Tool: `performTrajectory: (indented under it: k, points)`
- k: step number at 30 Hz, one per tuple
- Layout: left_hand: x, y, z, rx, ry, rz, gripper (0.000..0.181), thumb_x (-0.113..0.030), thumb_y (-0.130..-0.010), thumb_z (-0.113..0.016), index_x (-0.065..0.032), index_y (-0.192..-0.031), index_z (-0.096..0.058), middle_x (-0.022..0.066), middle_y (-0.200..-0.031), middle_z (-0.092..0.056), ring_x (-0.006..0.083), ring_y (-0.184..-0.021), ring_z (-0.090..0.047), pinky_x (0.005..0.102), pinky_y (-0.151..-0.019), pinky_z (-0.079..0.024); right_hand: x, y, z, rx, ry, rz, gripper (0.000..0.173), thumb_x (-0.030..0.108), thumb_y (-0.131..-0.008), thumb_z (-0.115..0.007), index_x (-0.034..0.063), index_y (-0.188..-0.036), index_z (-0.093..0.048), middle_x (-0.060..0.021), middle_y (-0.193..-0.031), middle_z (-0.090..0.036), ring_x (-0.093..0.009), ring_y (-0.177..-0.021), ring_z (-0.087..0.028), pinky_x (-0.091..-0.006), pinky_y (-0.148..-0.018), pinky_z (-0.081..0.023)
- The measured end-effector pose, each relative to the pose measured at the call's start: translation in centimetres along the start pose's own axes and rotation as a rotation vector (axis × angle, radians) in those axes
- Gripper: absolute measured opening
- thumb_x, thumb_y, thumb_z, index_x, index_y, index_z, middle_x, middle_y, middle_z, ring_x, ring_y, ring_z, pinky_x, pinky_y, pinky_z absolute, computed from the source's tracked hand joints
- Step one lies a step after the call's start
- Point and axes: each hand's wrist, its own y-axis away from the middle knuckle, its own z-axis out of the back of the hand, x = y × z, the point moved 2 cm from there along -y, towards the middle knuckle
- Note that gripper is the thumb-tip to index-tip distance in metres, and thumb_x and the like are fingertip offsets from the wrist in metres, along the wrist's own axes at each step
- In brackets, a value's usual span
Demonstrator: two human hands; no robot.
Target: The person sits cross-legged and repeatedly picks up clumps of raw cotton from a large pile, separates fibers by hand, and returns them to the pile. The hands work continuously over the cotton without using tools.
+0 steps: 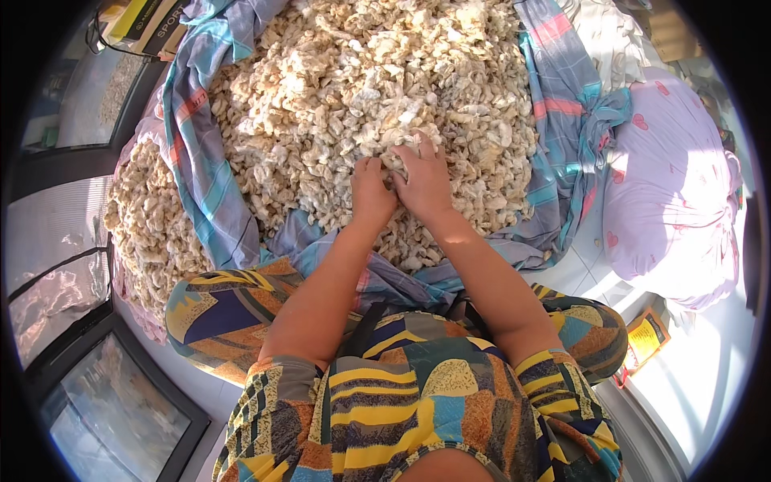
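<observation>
A large heap of pale, fluffy tufts (pixel 373 78), seemingly raw cotton or a similar fibre, lies before me on a checked blue-grey cloth (pixel 211 181) with turquoise and pink bands. Both my hands rest in the near part of the heap, close together. My left hand (pixel 372 191) has its fingers bent down into the tufts. My right hand (pixel 424 181) lies beside it with its fingers spread and curled, the tips partly sunk among the tufts. Whether either hand grips a tuft cannot be told.
A second heap of tufts (pixel 150 223) lies at the left on pink cloth, beside dark-framed glass panels (pixel 120 410). At the right sits a tied lilac cloth bundle (pixel 668 187) with hearts, with an orange and yellow packet (pixel 644 340) below it. My crossed legs border the checked cloth.
</observation>
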Motion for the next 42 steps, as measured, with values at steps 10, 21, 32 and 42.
performTrajectory:
  k: [10,21,32,42]
  points:
    - [0.2,-7.0,8.6,-0.091,-0.163,0.272,0.086,-0.035,-0.075,-0.080,-0.0217,-0.145,-0.033,0.0196,-0.153,-0.018,0.0441,-0.140,-0.017,0.0527,-0.103,-0.040,-10.2,-4.5,3.0,-0.081,-0.081,-0.463,0.099,0.049,-0.072,-0.078,0.0158,-0.150,-0.026,-0.0250,-0.153,-0.016,-0.043,-0.141,-0.019,-0.0519,-0.109,-0.031]
    - [1.7,-8.0,3.8,-0.160,0.021,-0.235,0.044,-0.001,-0.074,-0.068,-0.0131,-0.116,-0.062,0.0101,-0.123,-0.056,0.0381,-0.118,-0.044,0.0451,-0.096,-0.044,-0.6,-6.4,0.7,0.146,0.163,-0.045,0.070,0.030,-0.069,-0.083,0.0200,-0.132,-0.053,-0.0139,-0.148,-0.033,-0.049,-0.132,-0.028,-0.0511,-0.106,-0.036]
    - [1.6,-12.9,11.9,-0.635,-0.209,-0.088,0.105,-0.030,-0.060,-0.089,-0.0197,-0.147,-0.031,0.0245,-0.149,-0.022,0.0457,-0.136,-0.023,0.0543,-0.109,-0.027,-11.1,-8.0,2.7,-0.019,-0.190,-0.312,0.103,0.043,-0.069,-0.082,0.0136,-0.150,-0.024,-0.0247,-0.155,-0.009,-0.041,-0.144,-0.009,-0.0510,-0.113,-0.022]
    - [0.1,-19.8,12.5,-0.109,-0.451,0.162,0.085,-0.037,-0.063,-0.084,-0.0287,-0.139,-0.045,0.0141,-0.154,-0.020,0.0494,-0.132,-0.031,0.0576,-0.106,-0.035,-3.9,-15.2,0.9,0.173,-0.056,-0.319,0.099,0.049,-0.065,-0.083,0.0239,-0.147,-0.034,-0.0225,-0.155,-0.013,-0.050,-0.138,-0.018,-0.0530,-0.109,-0.032]
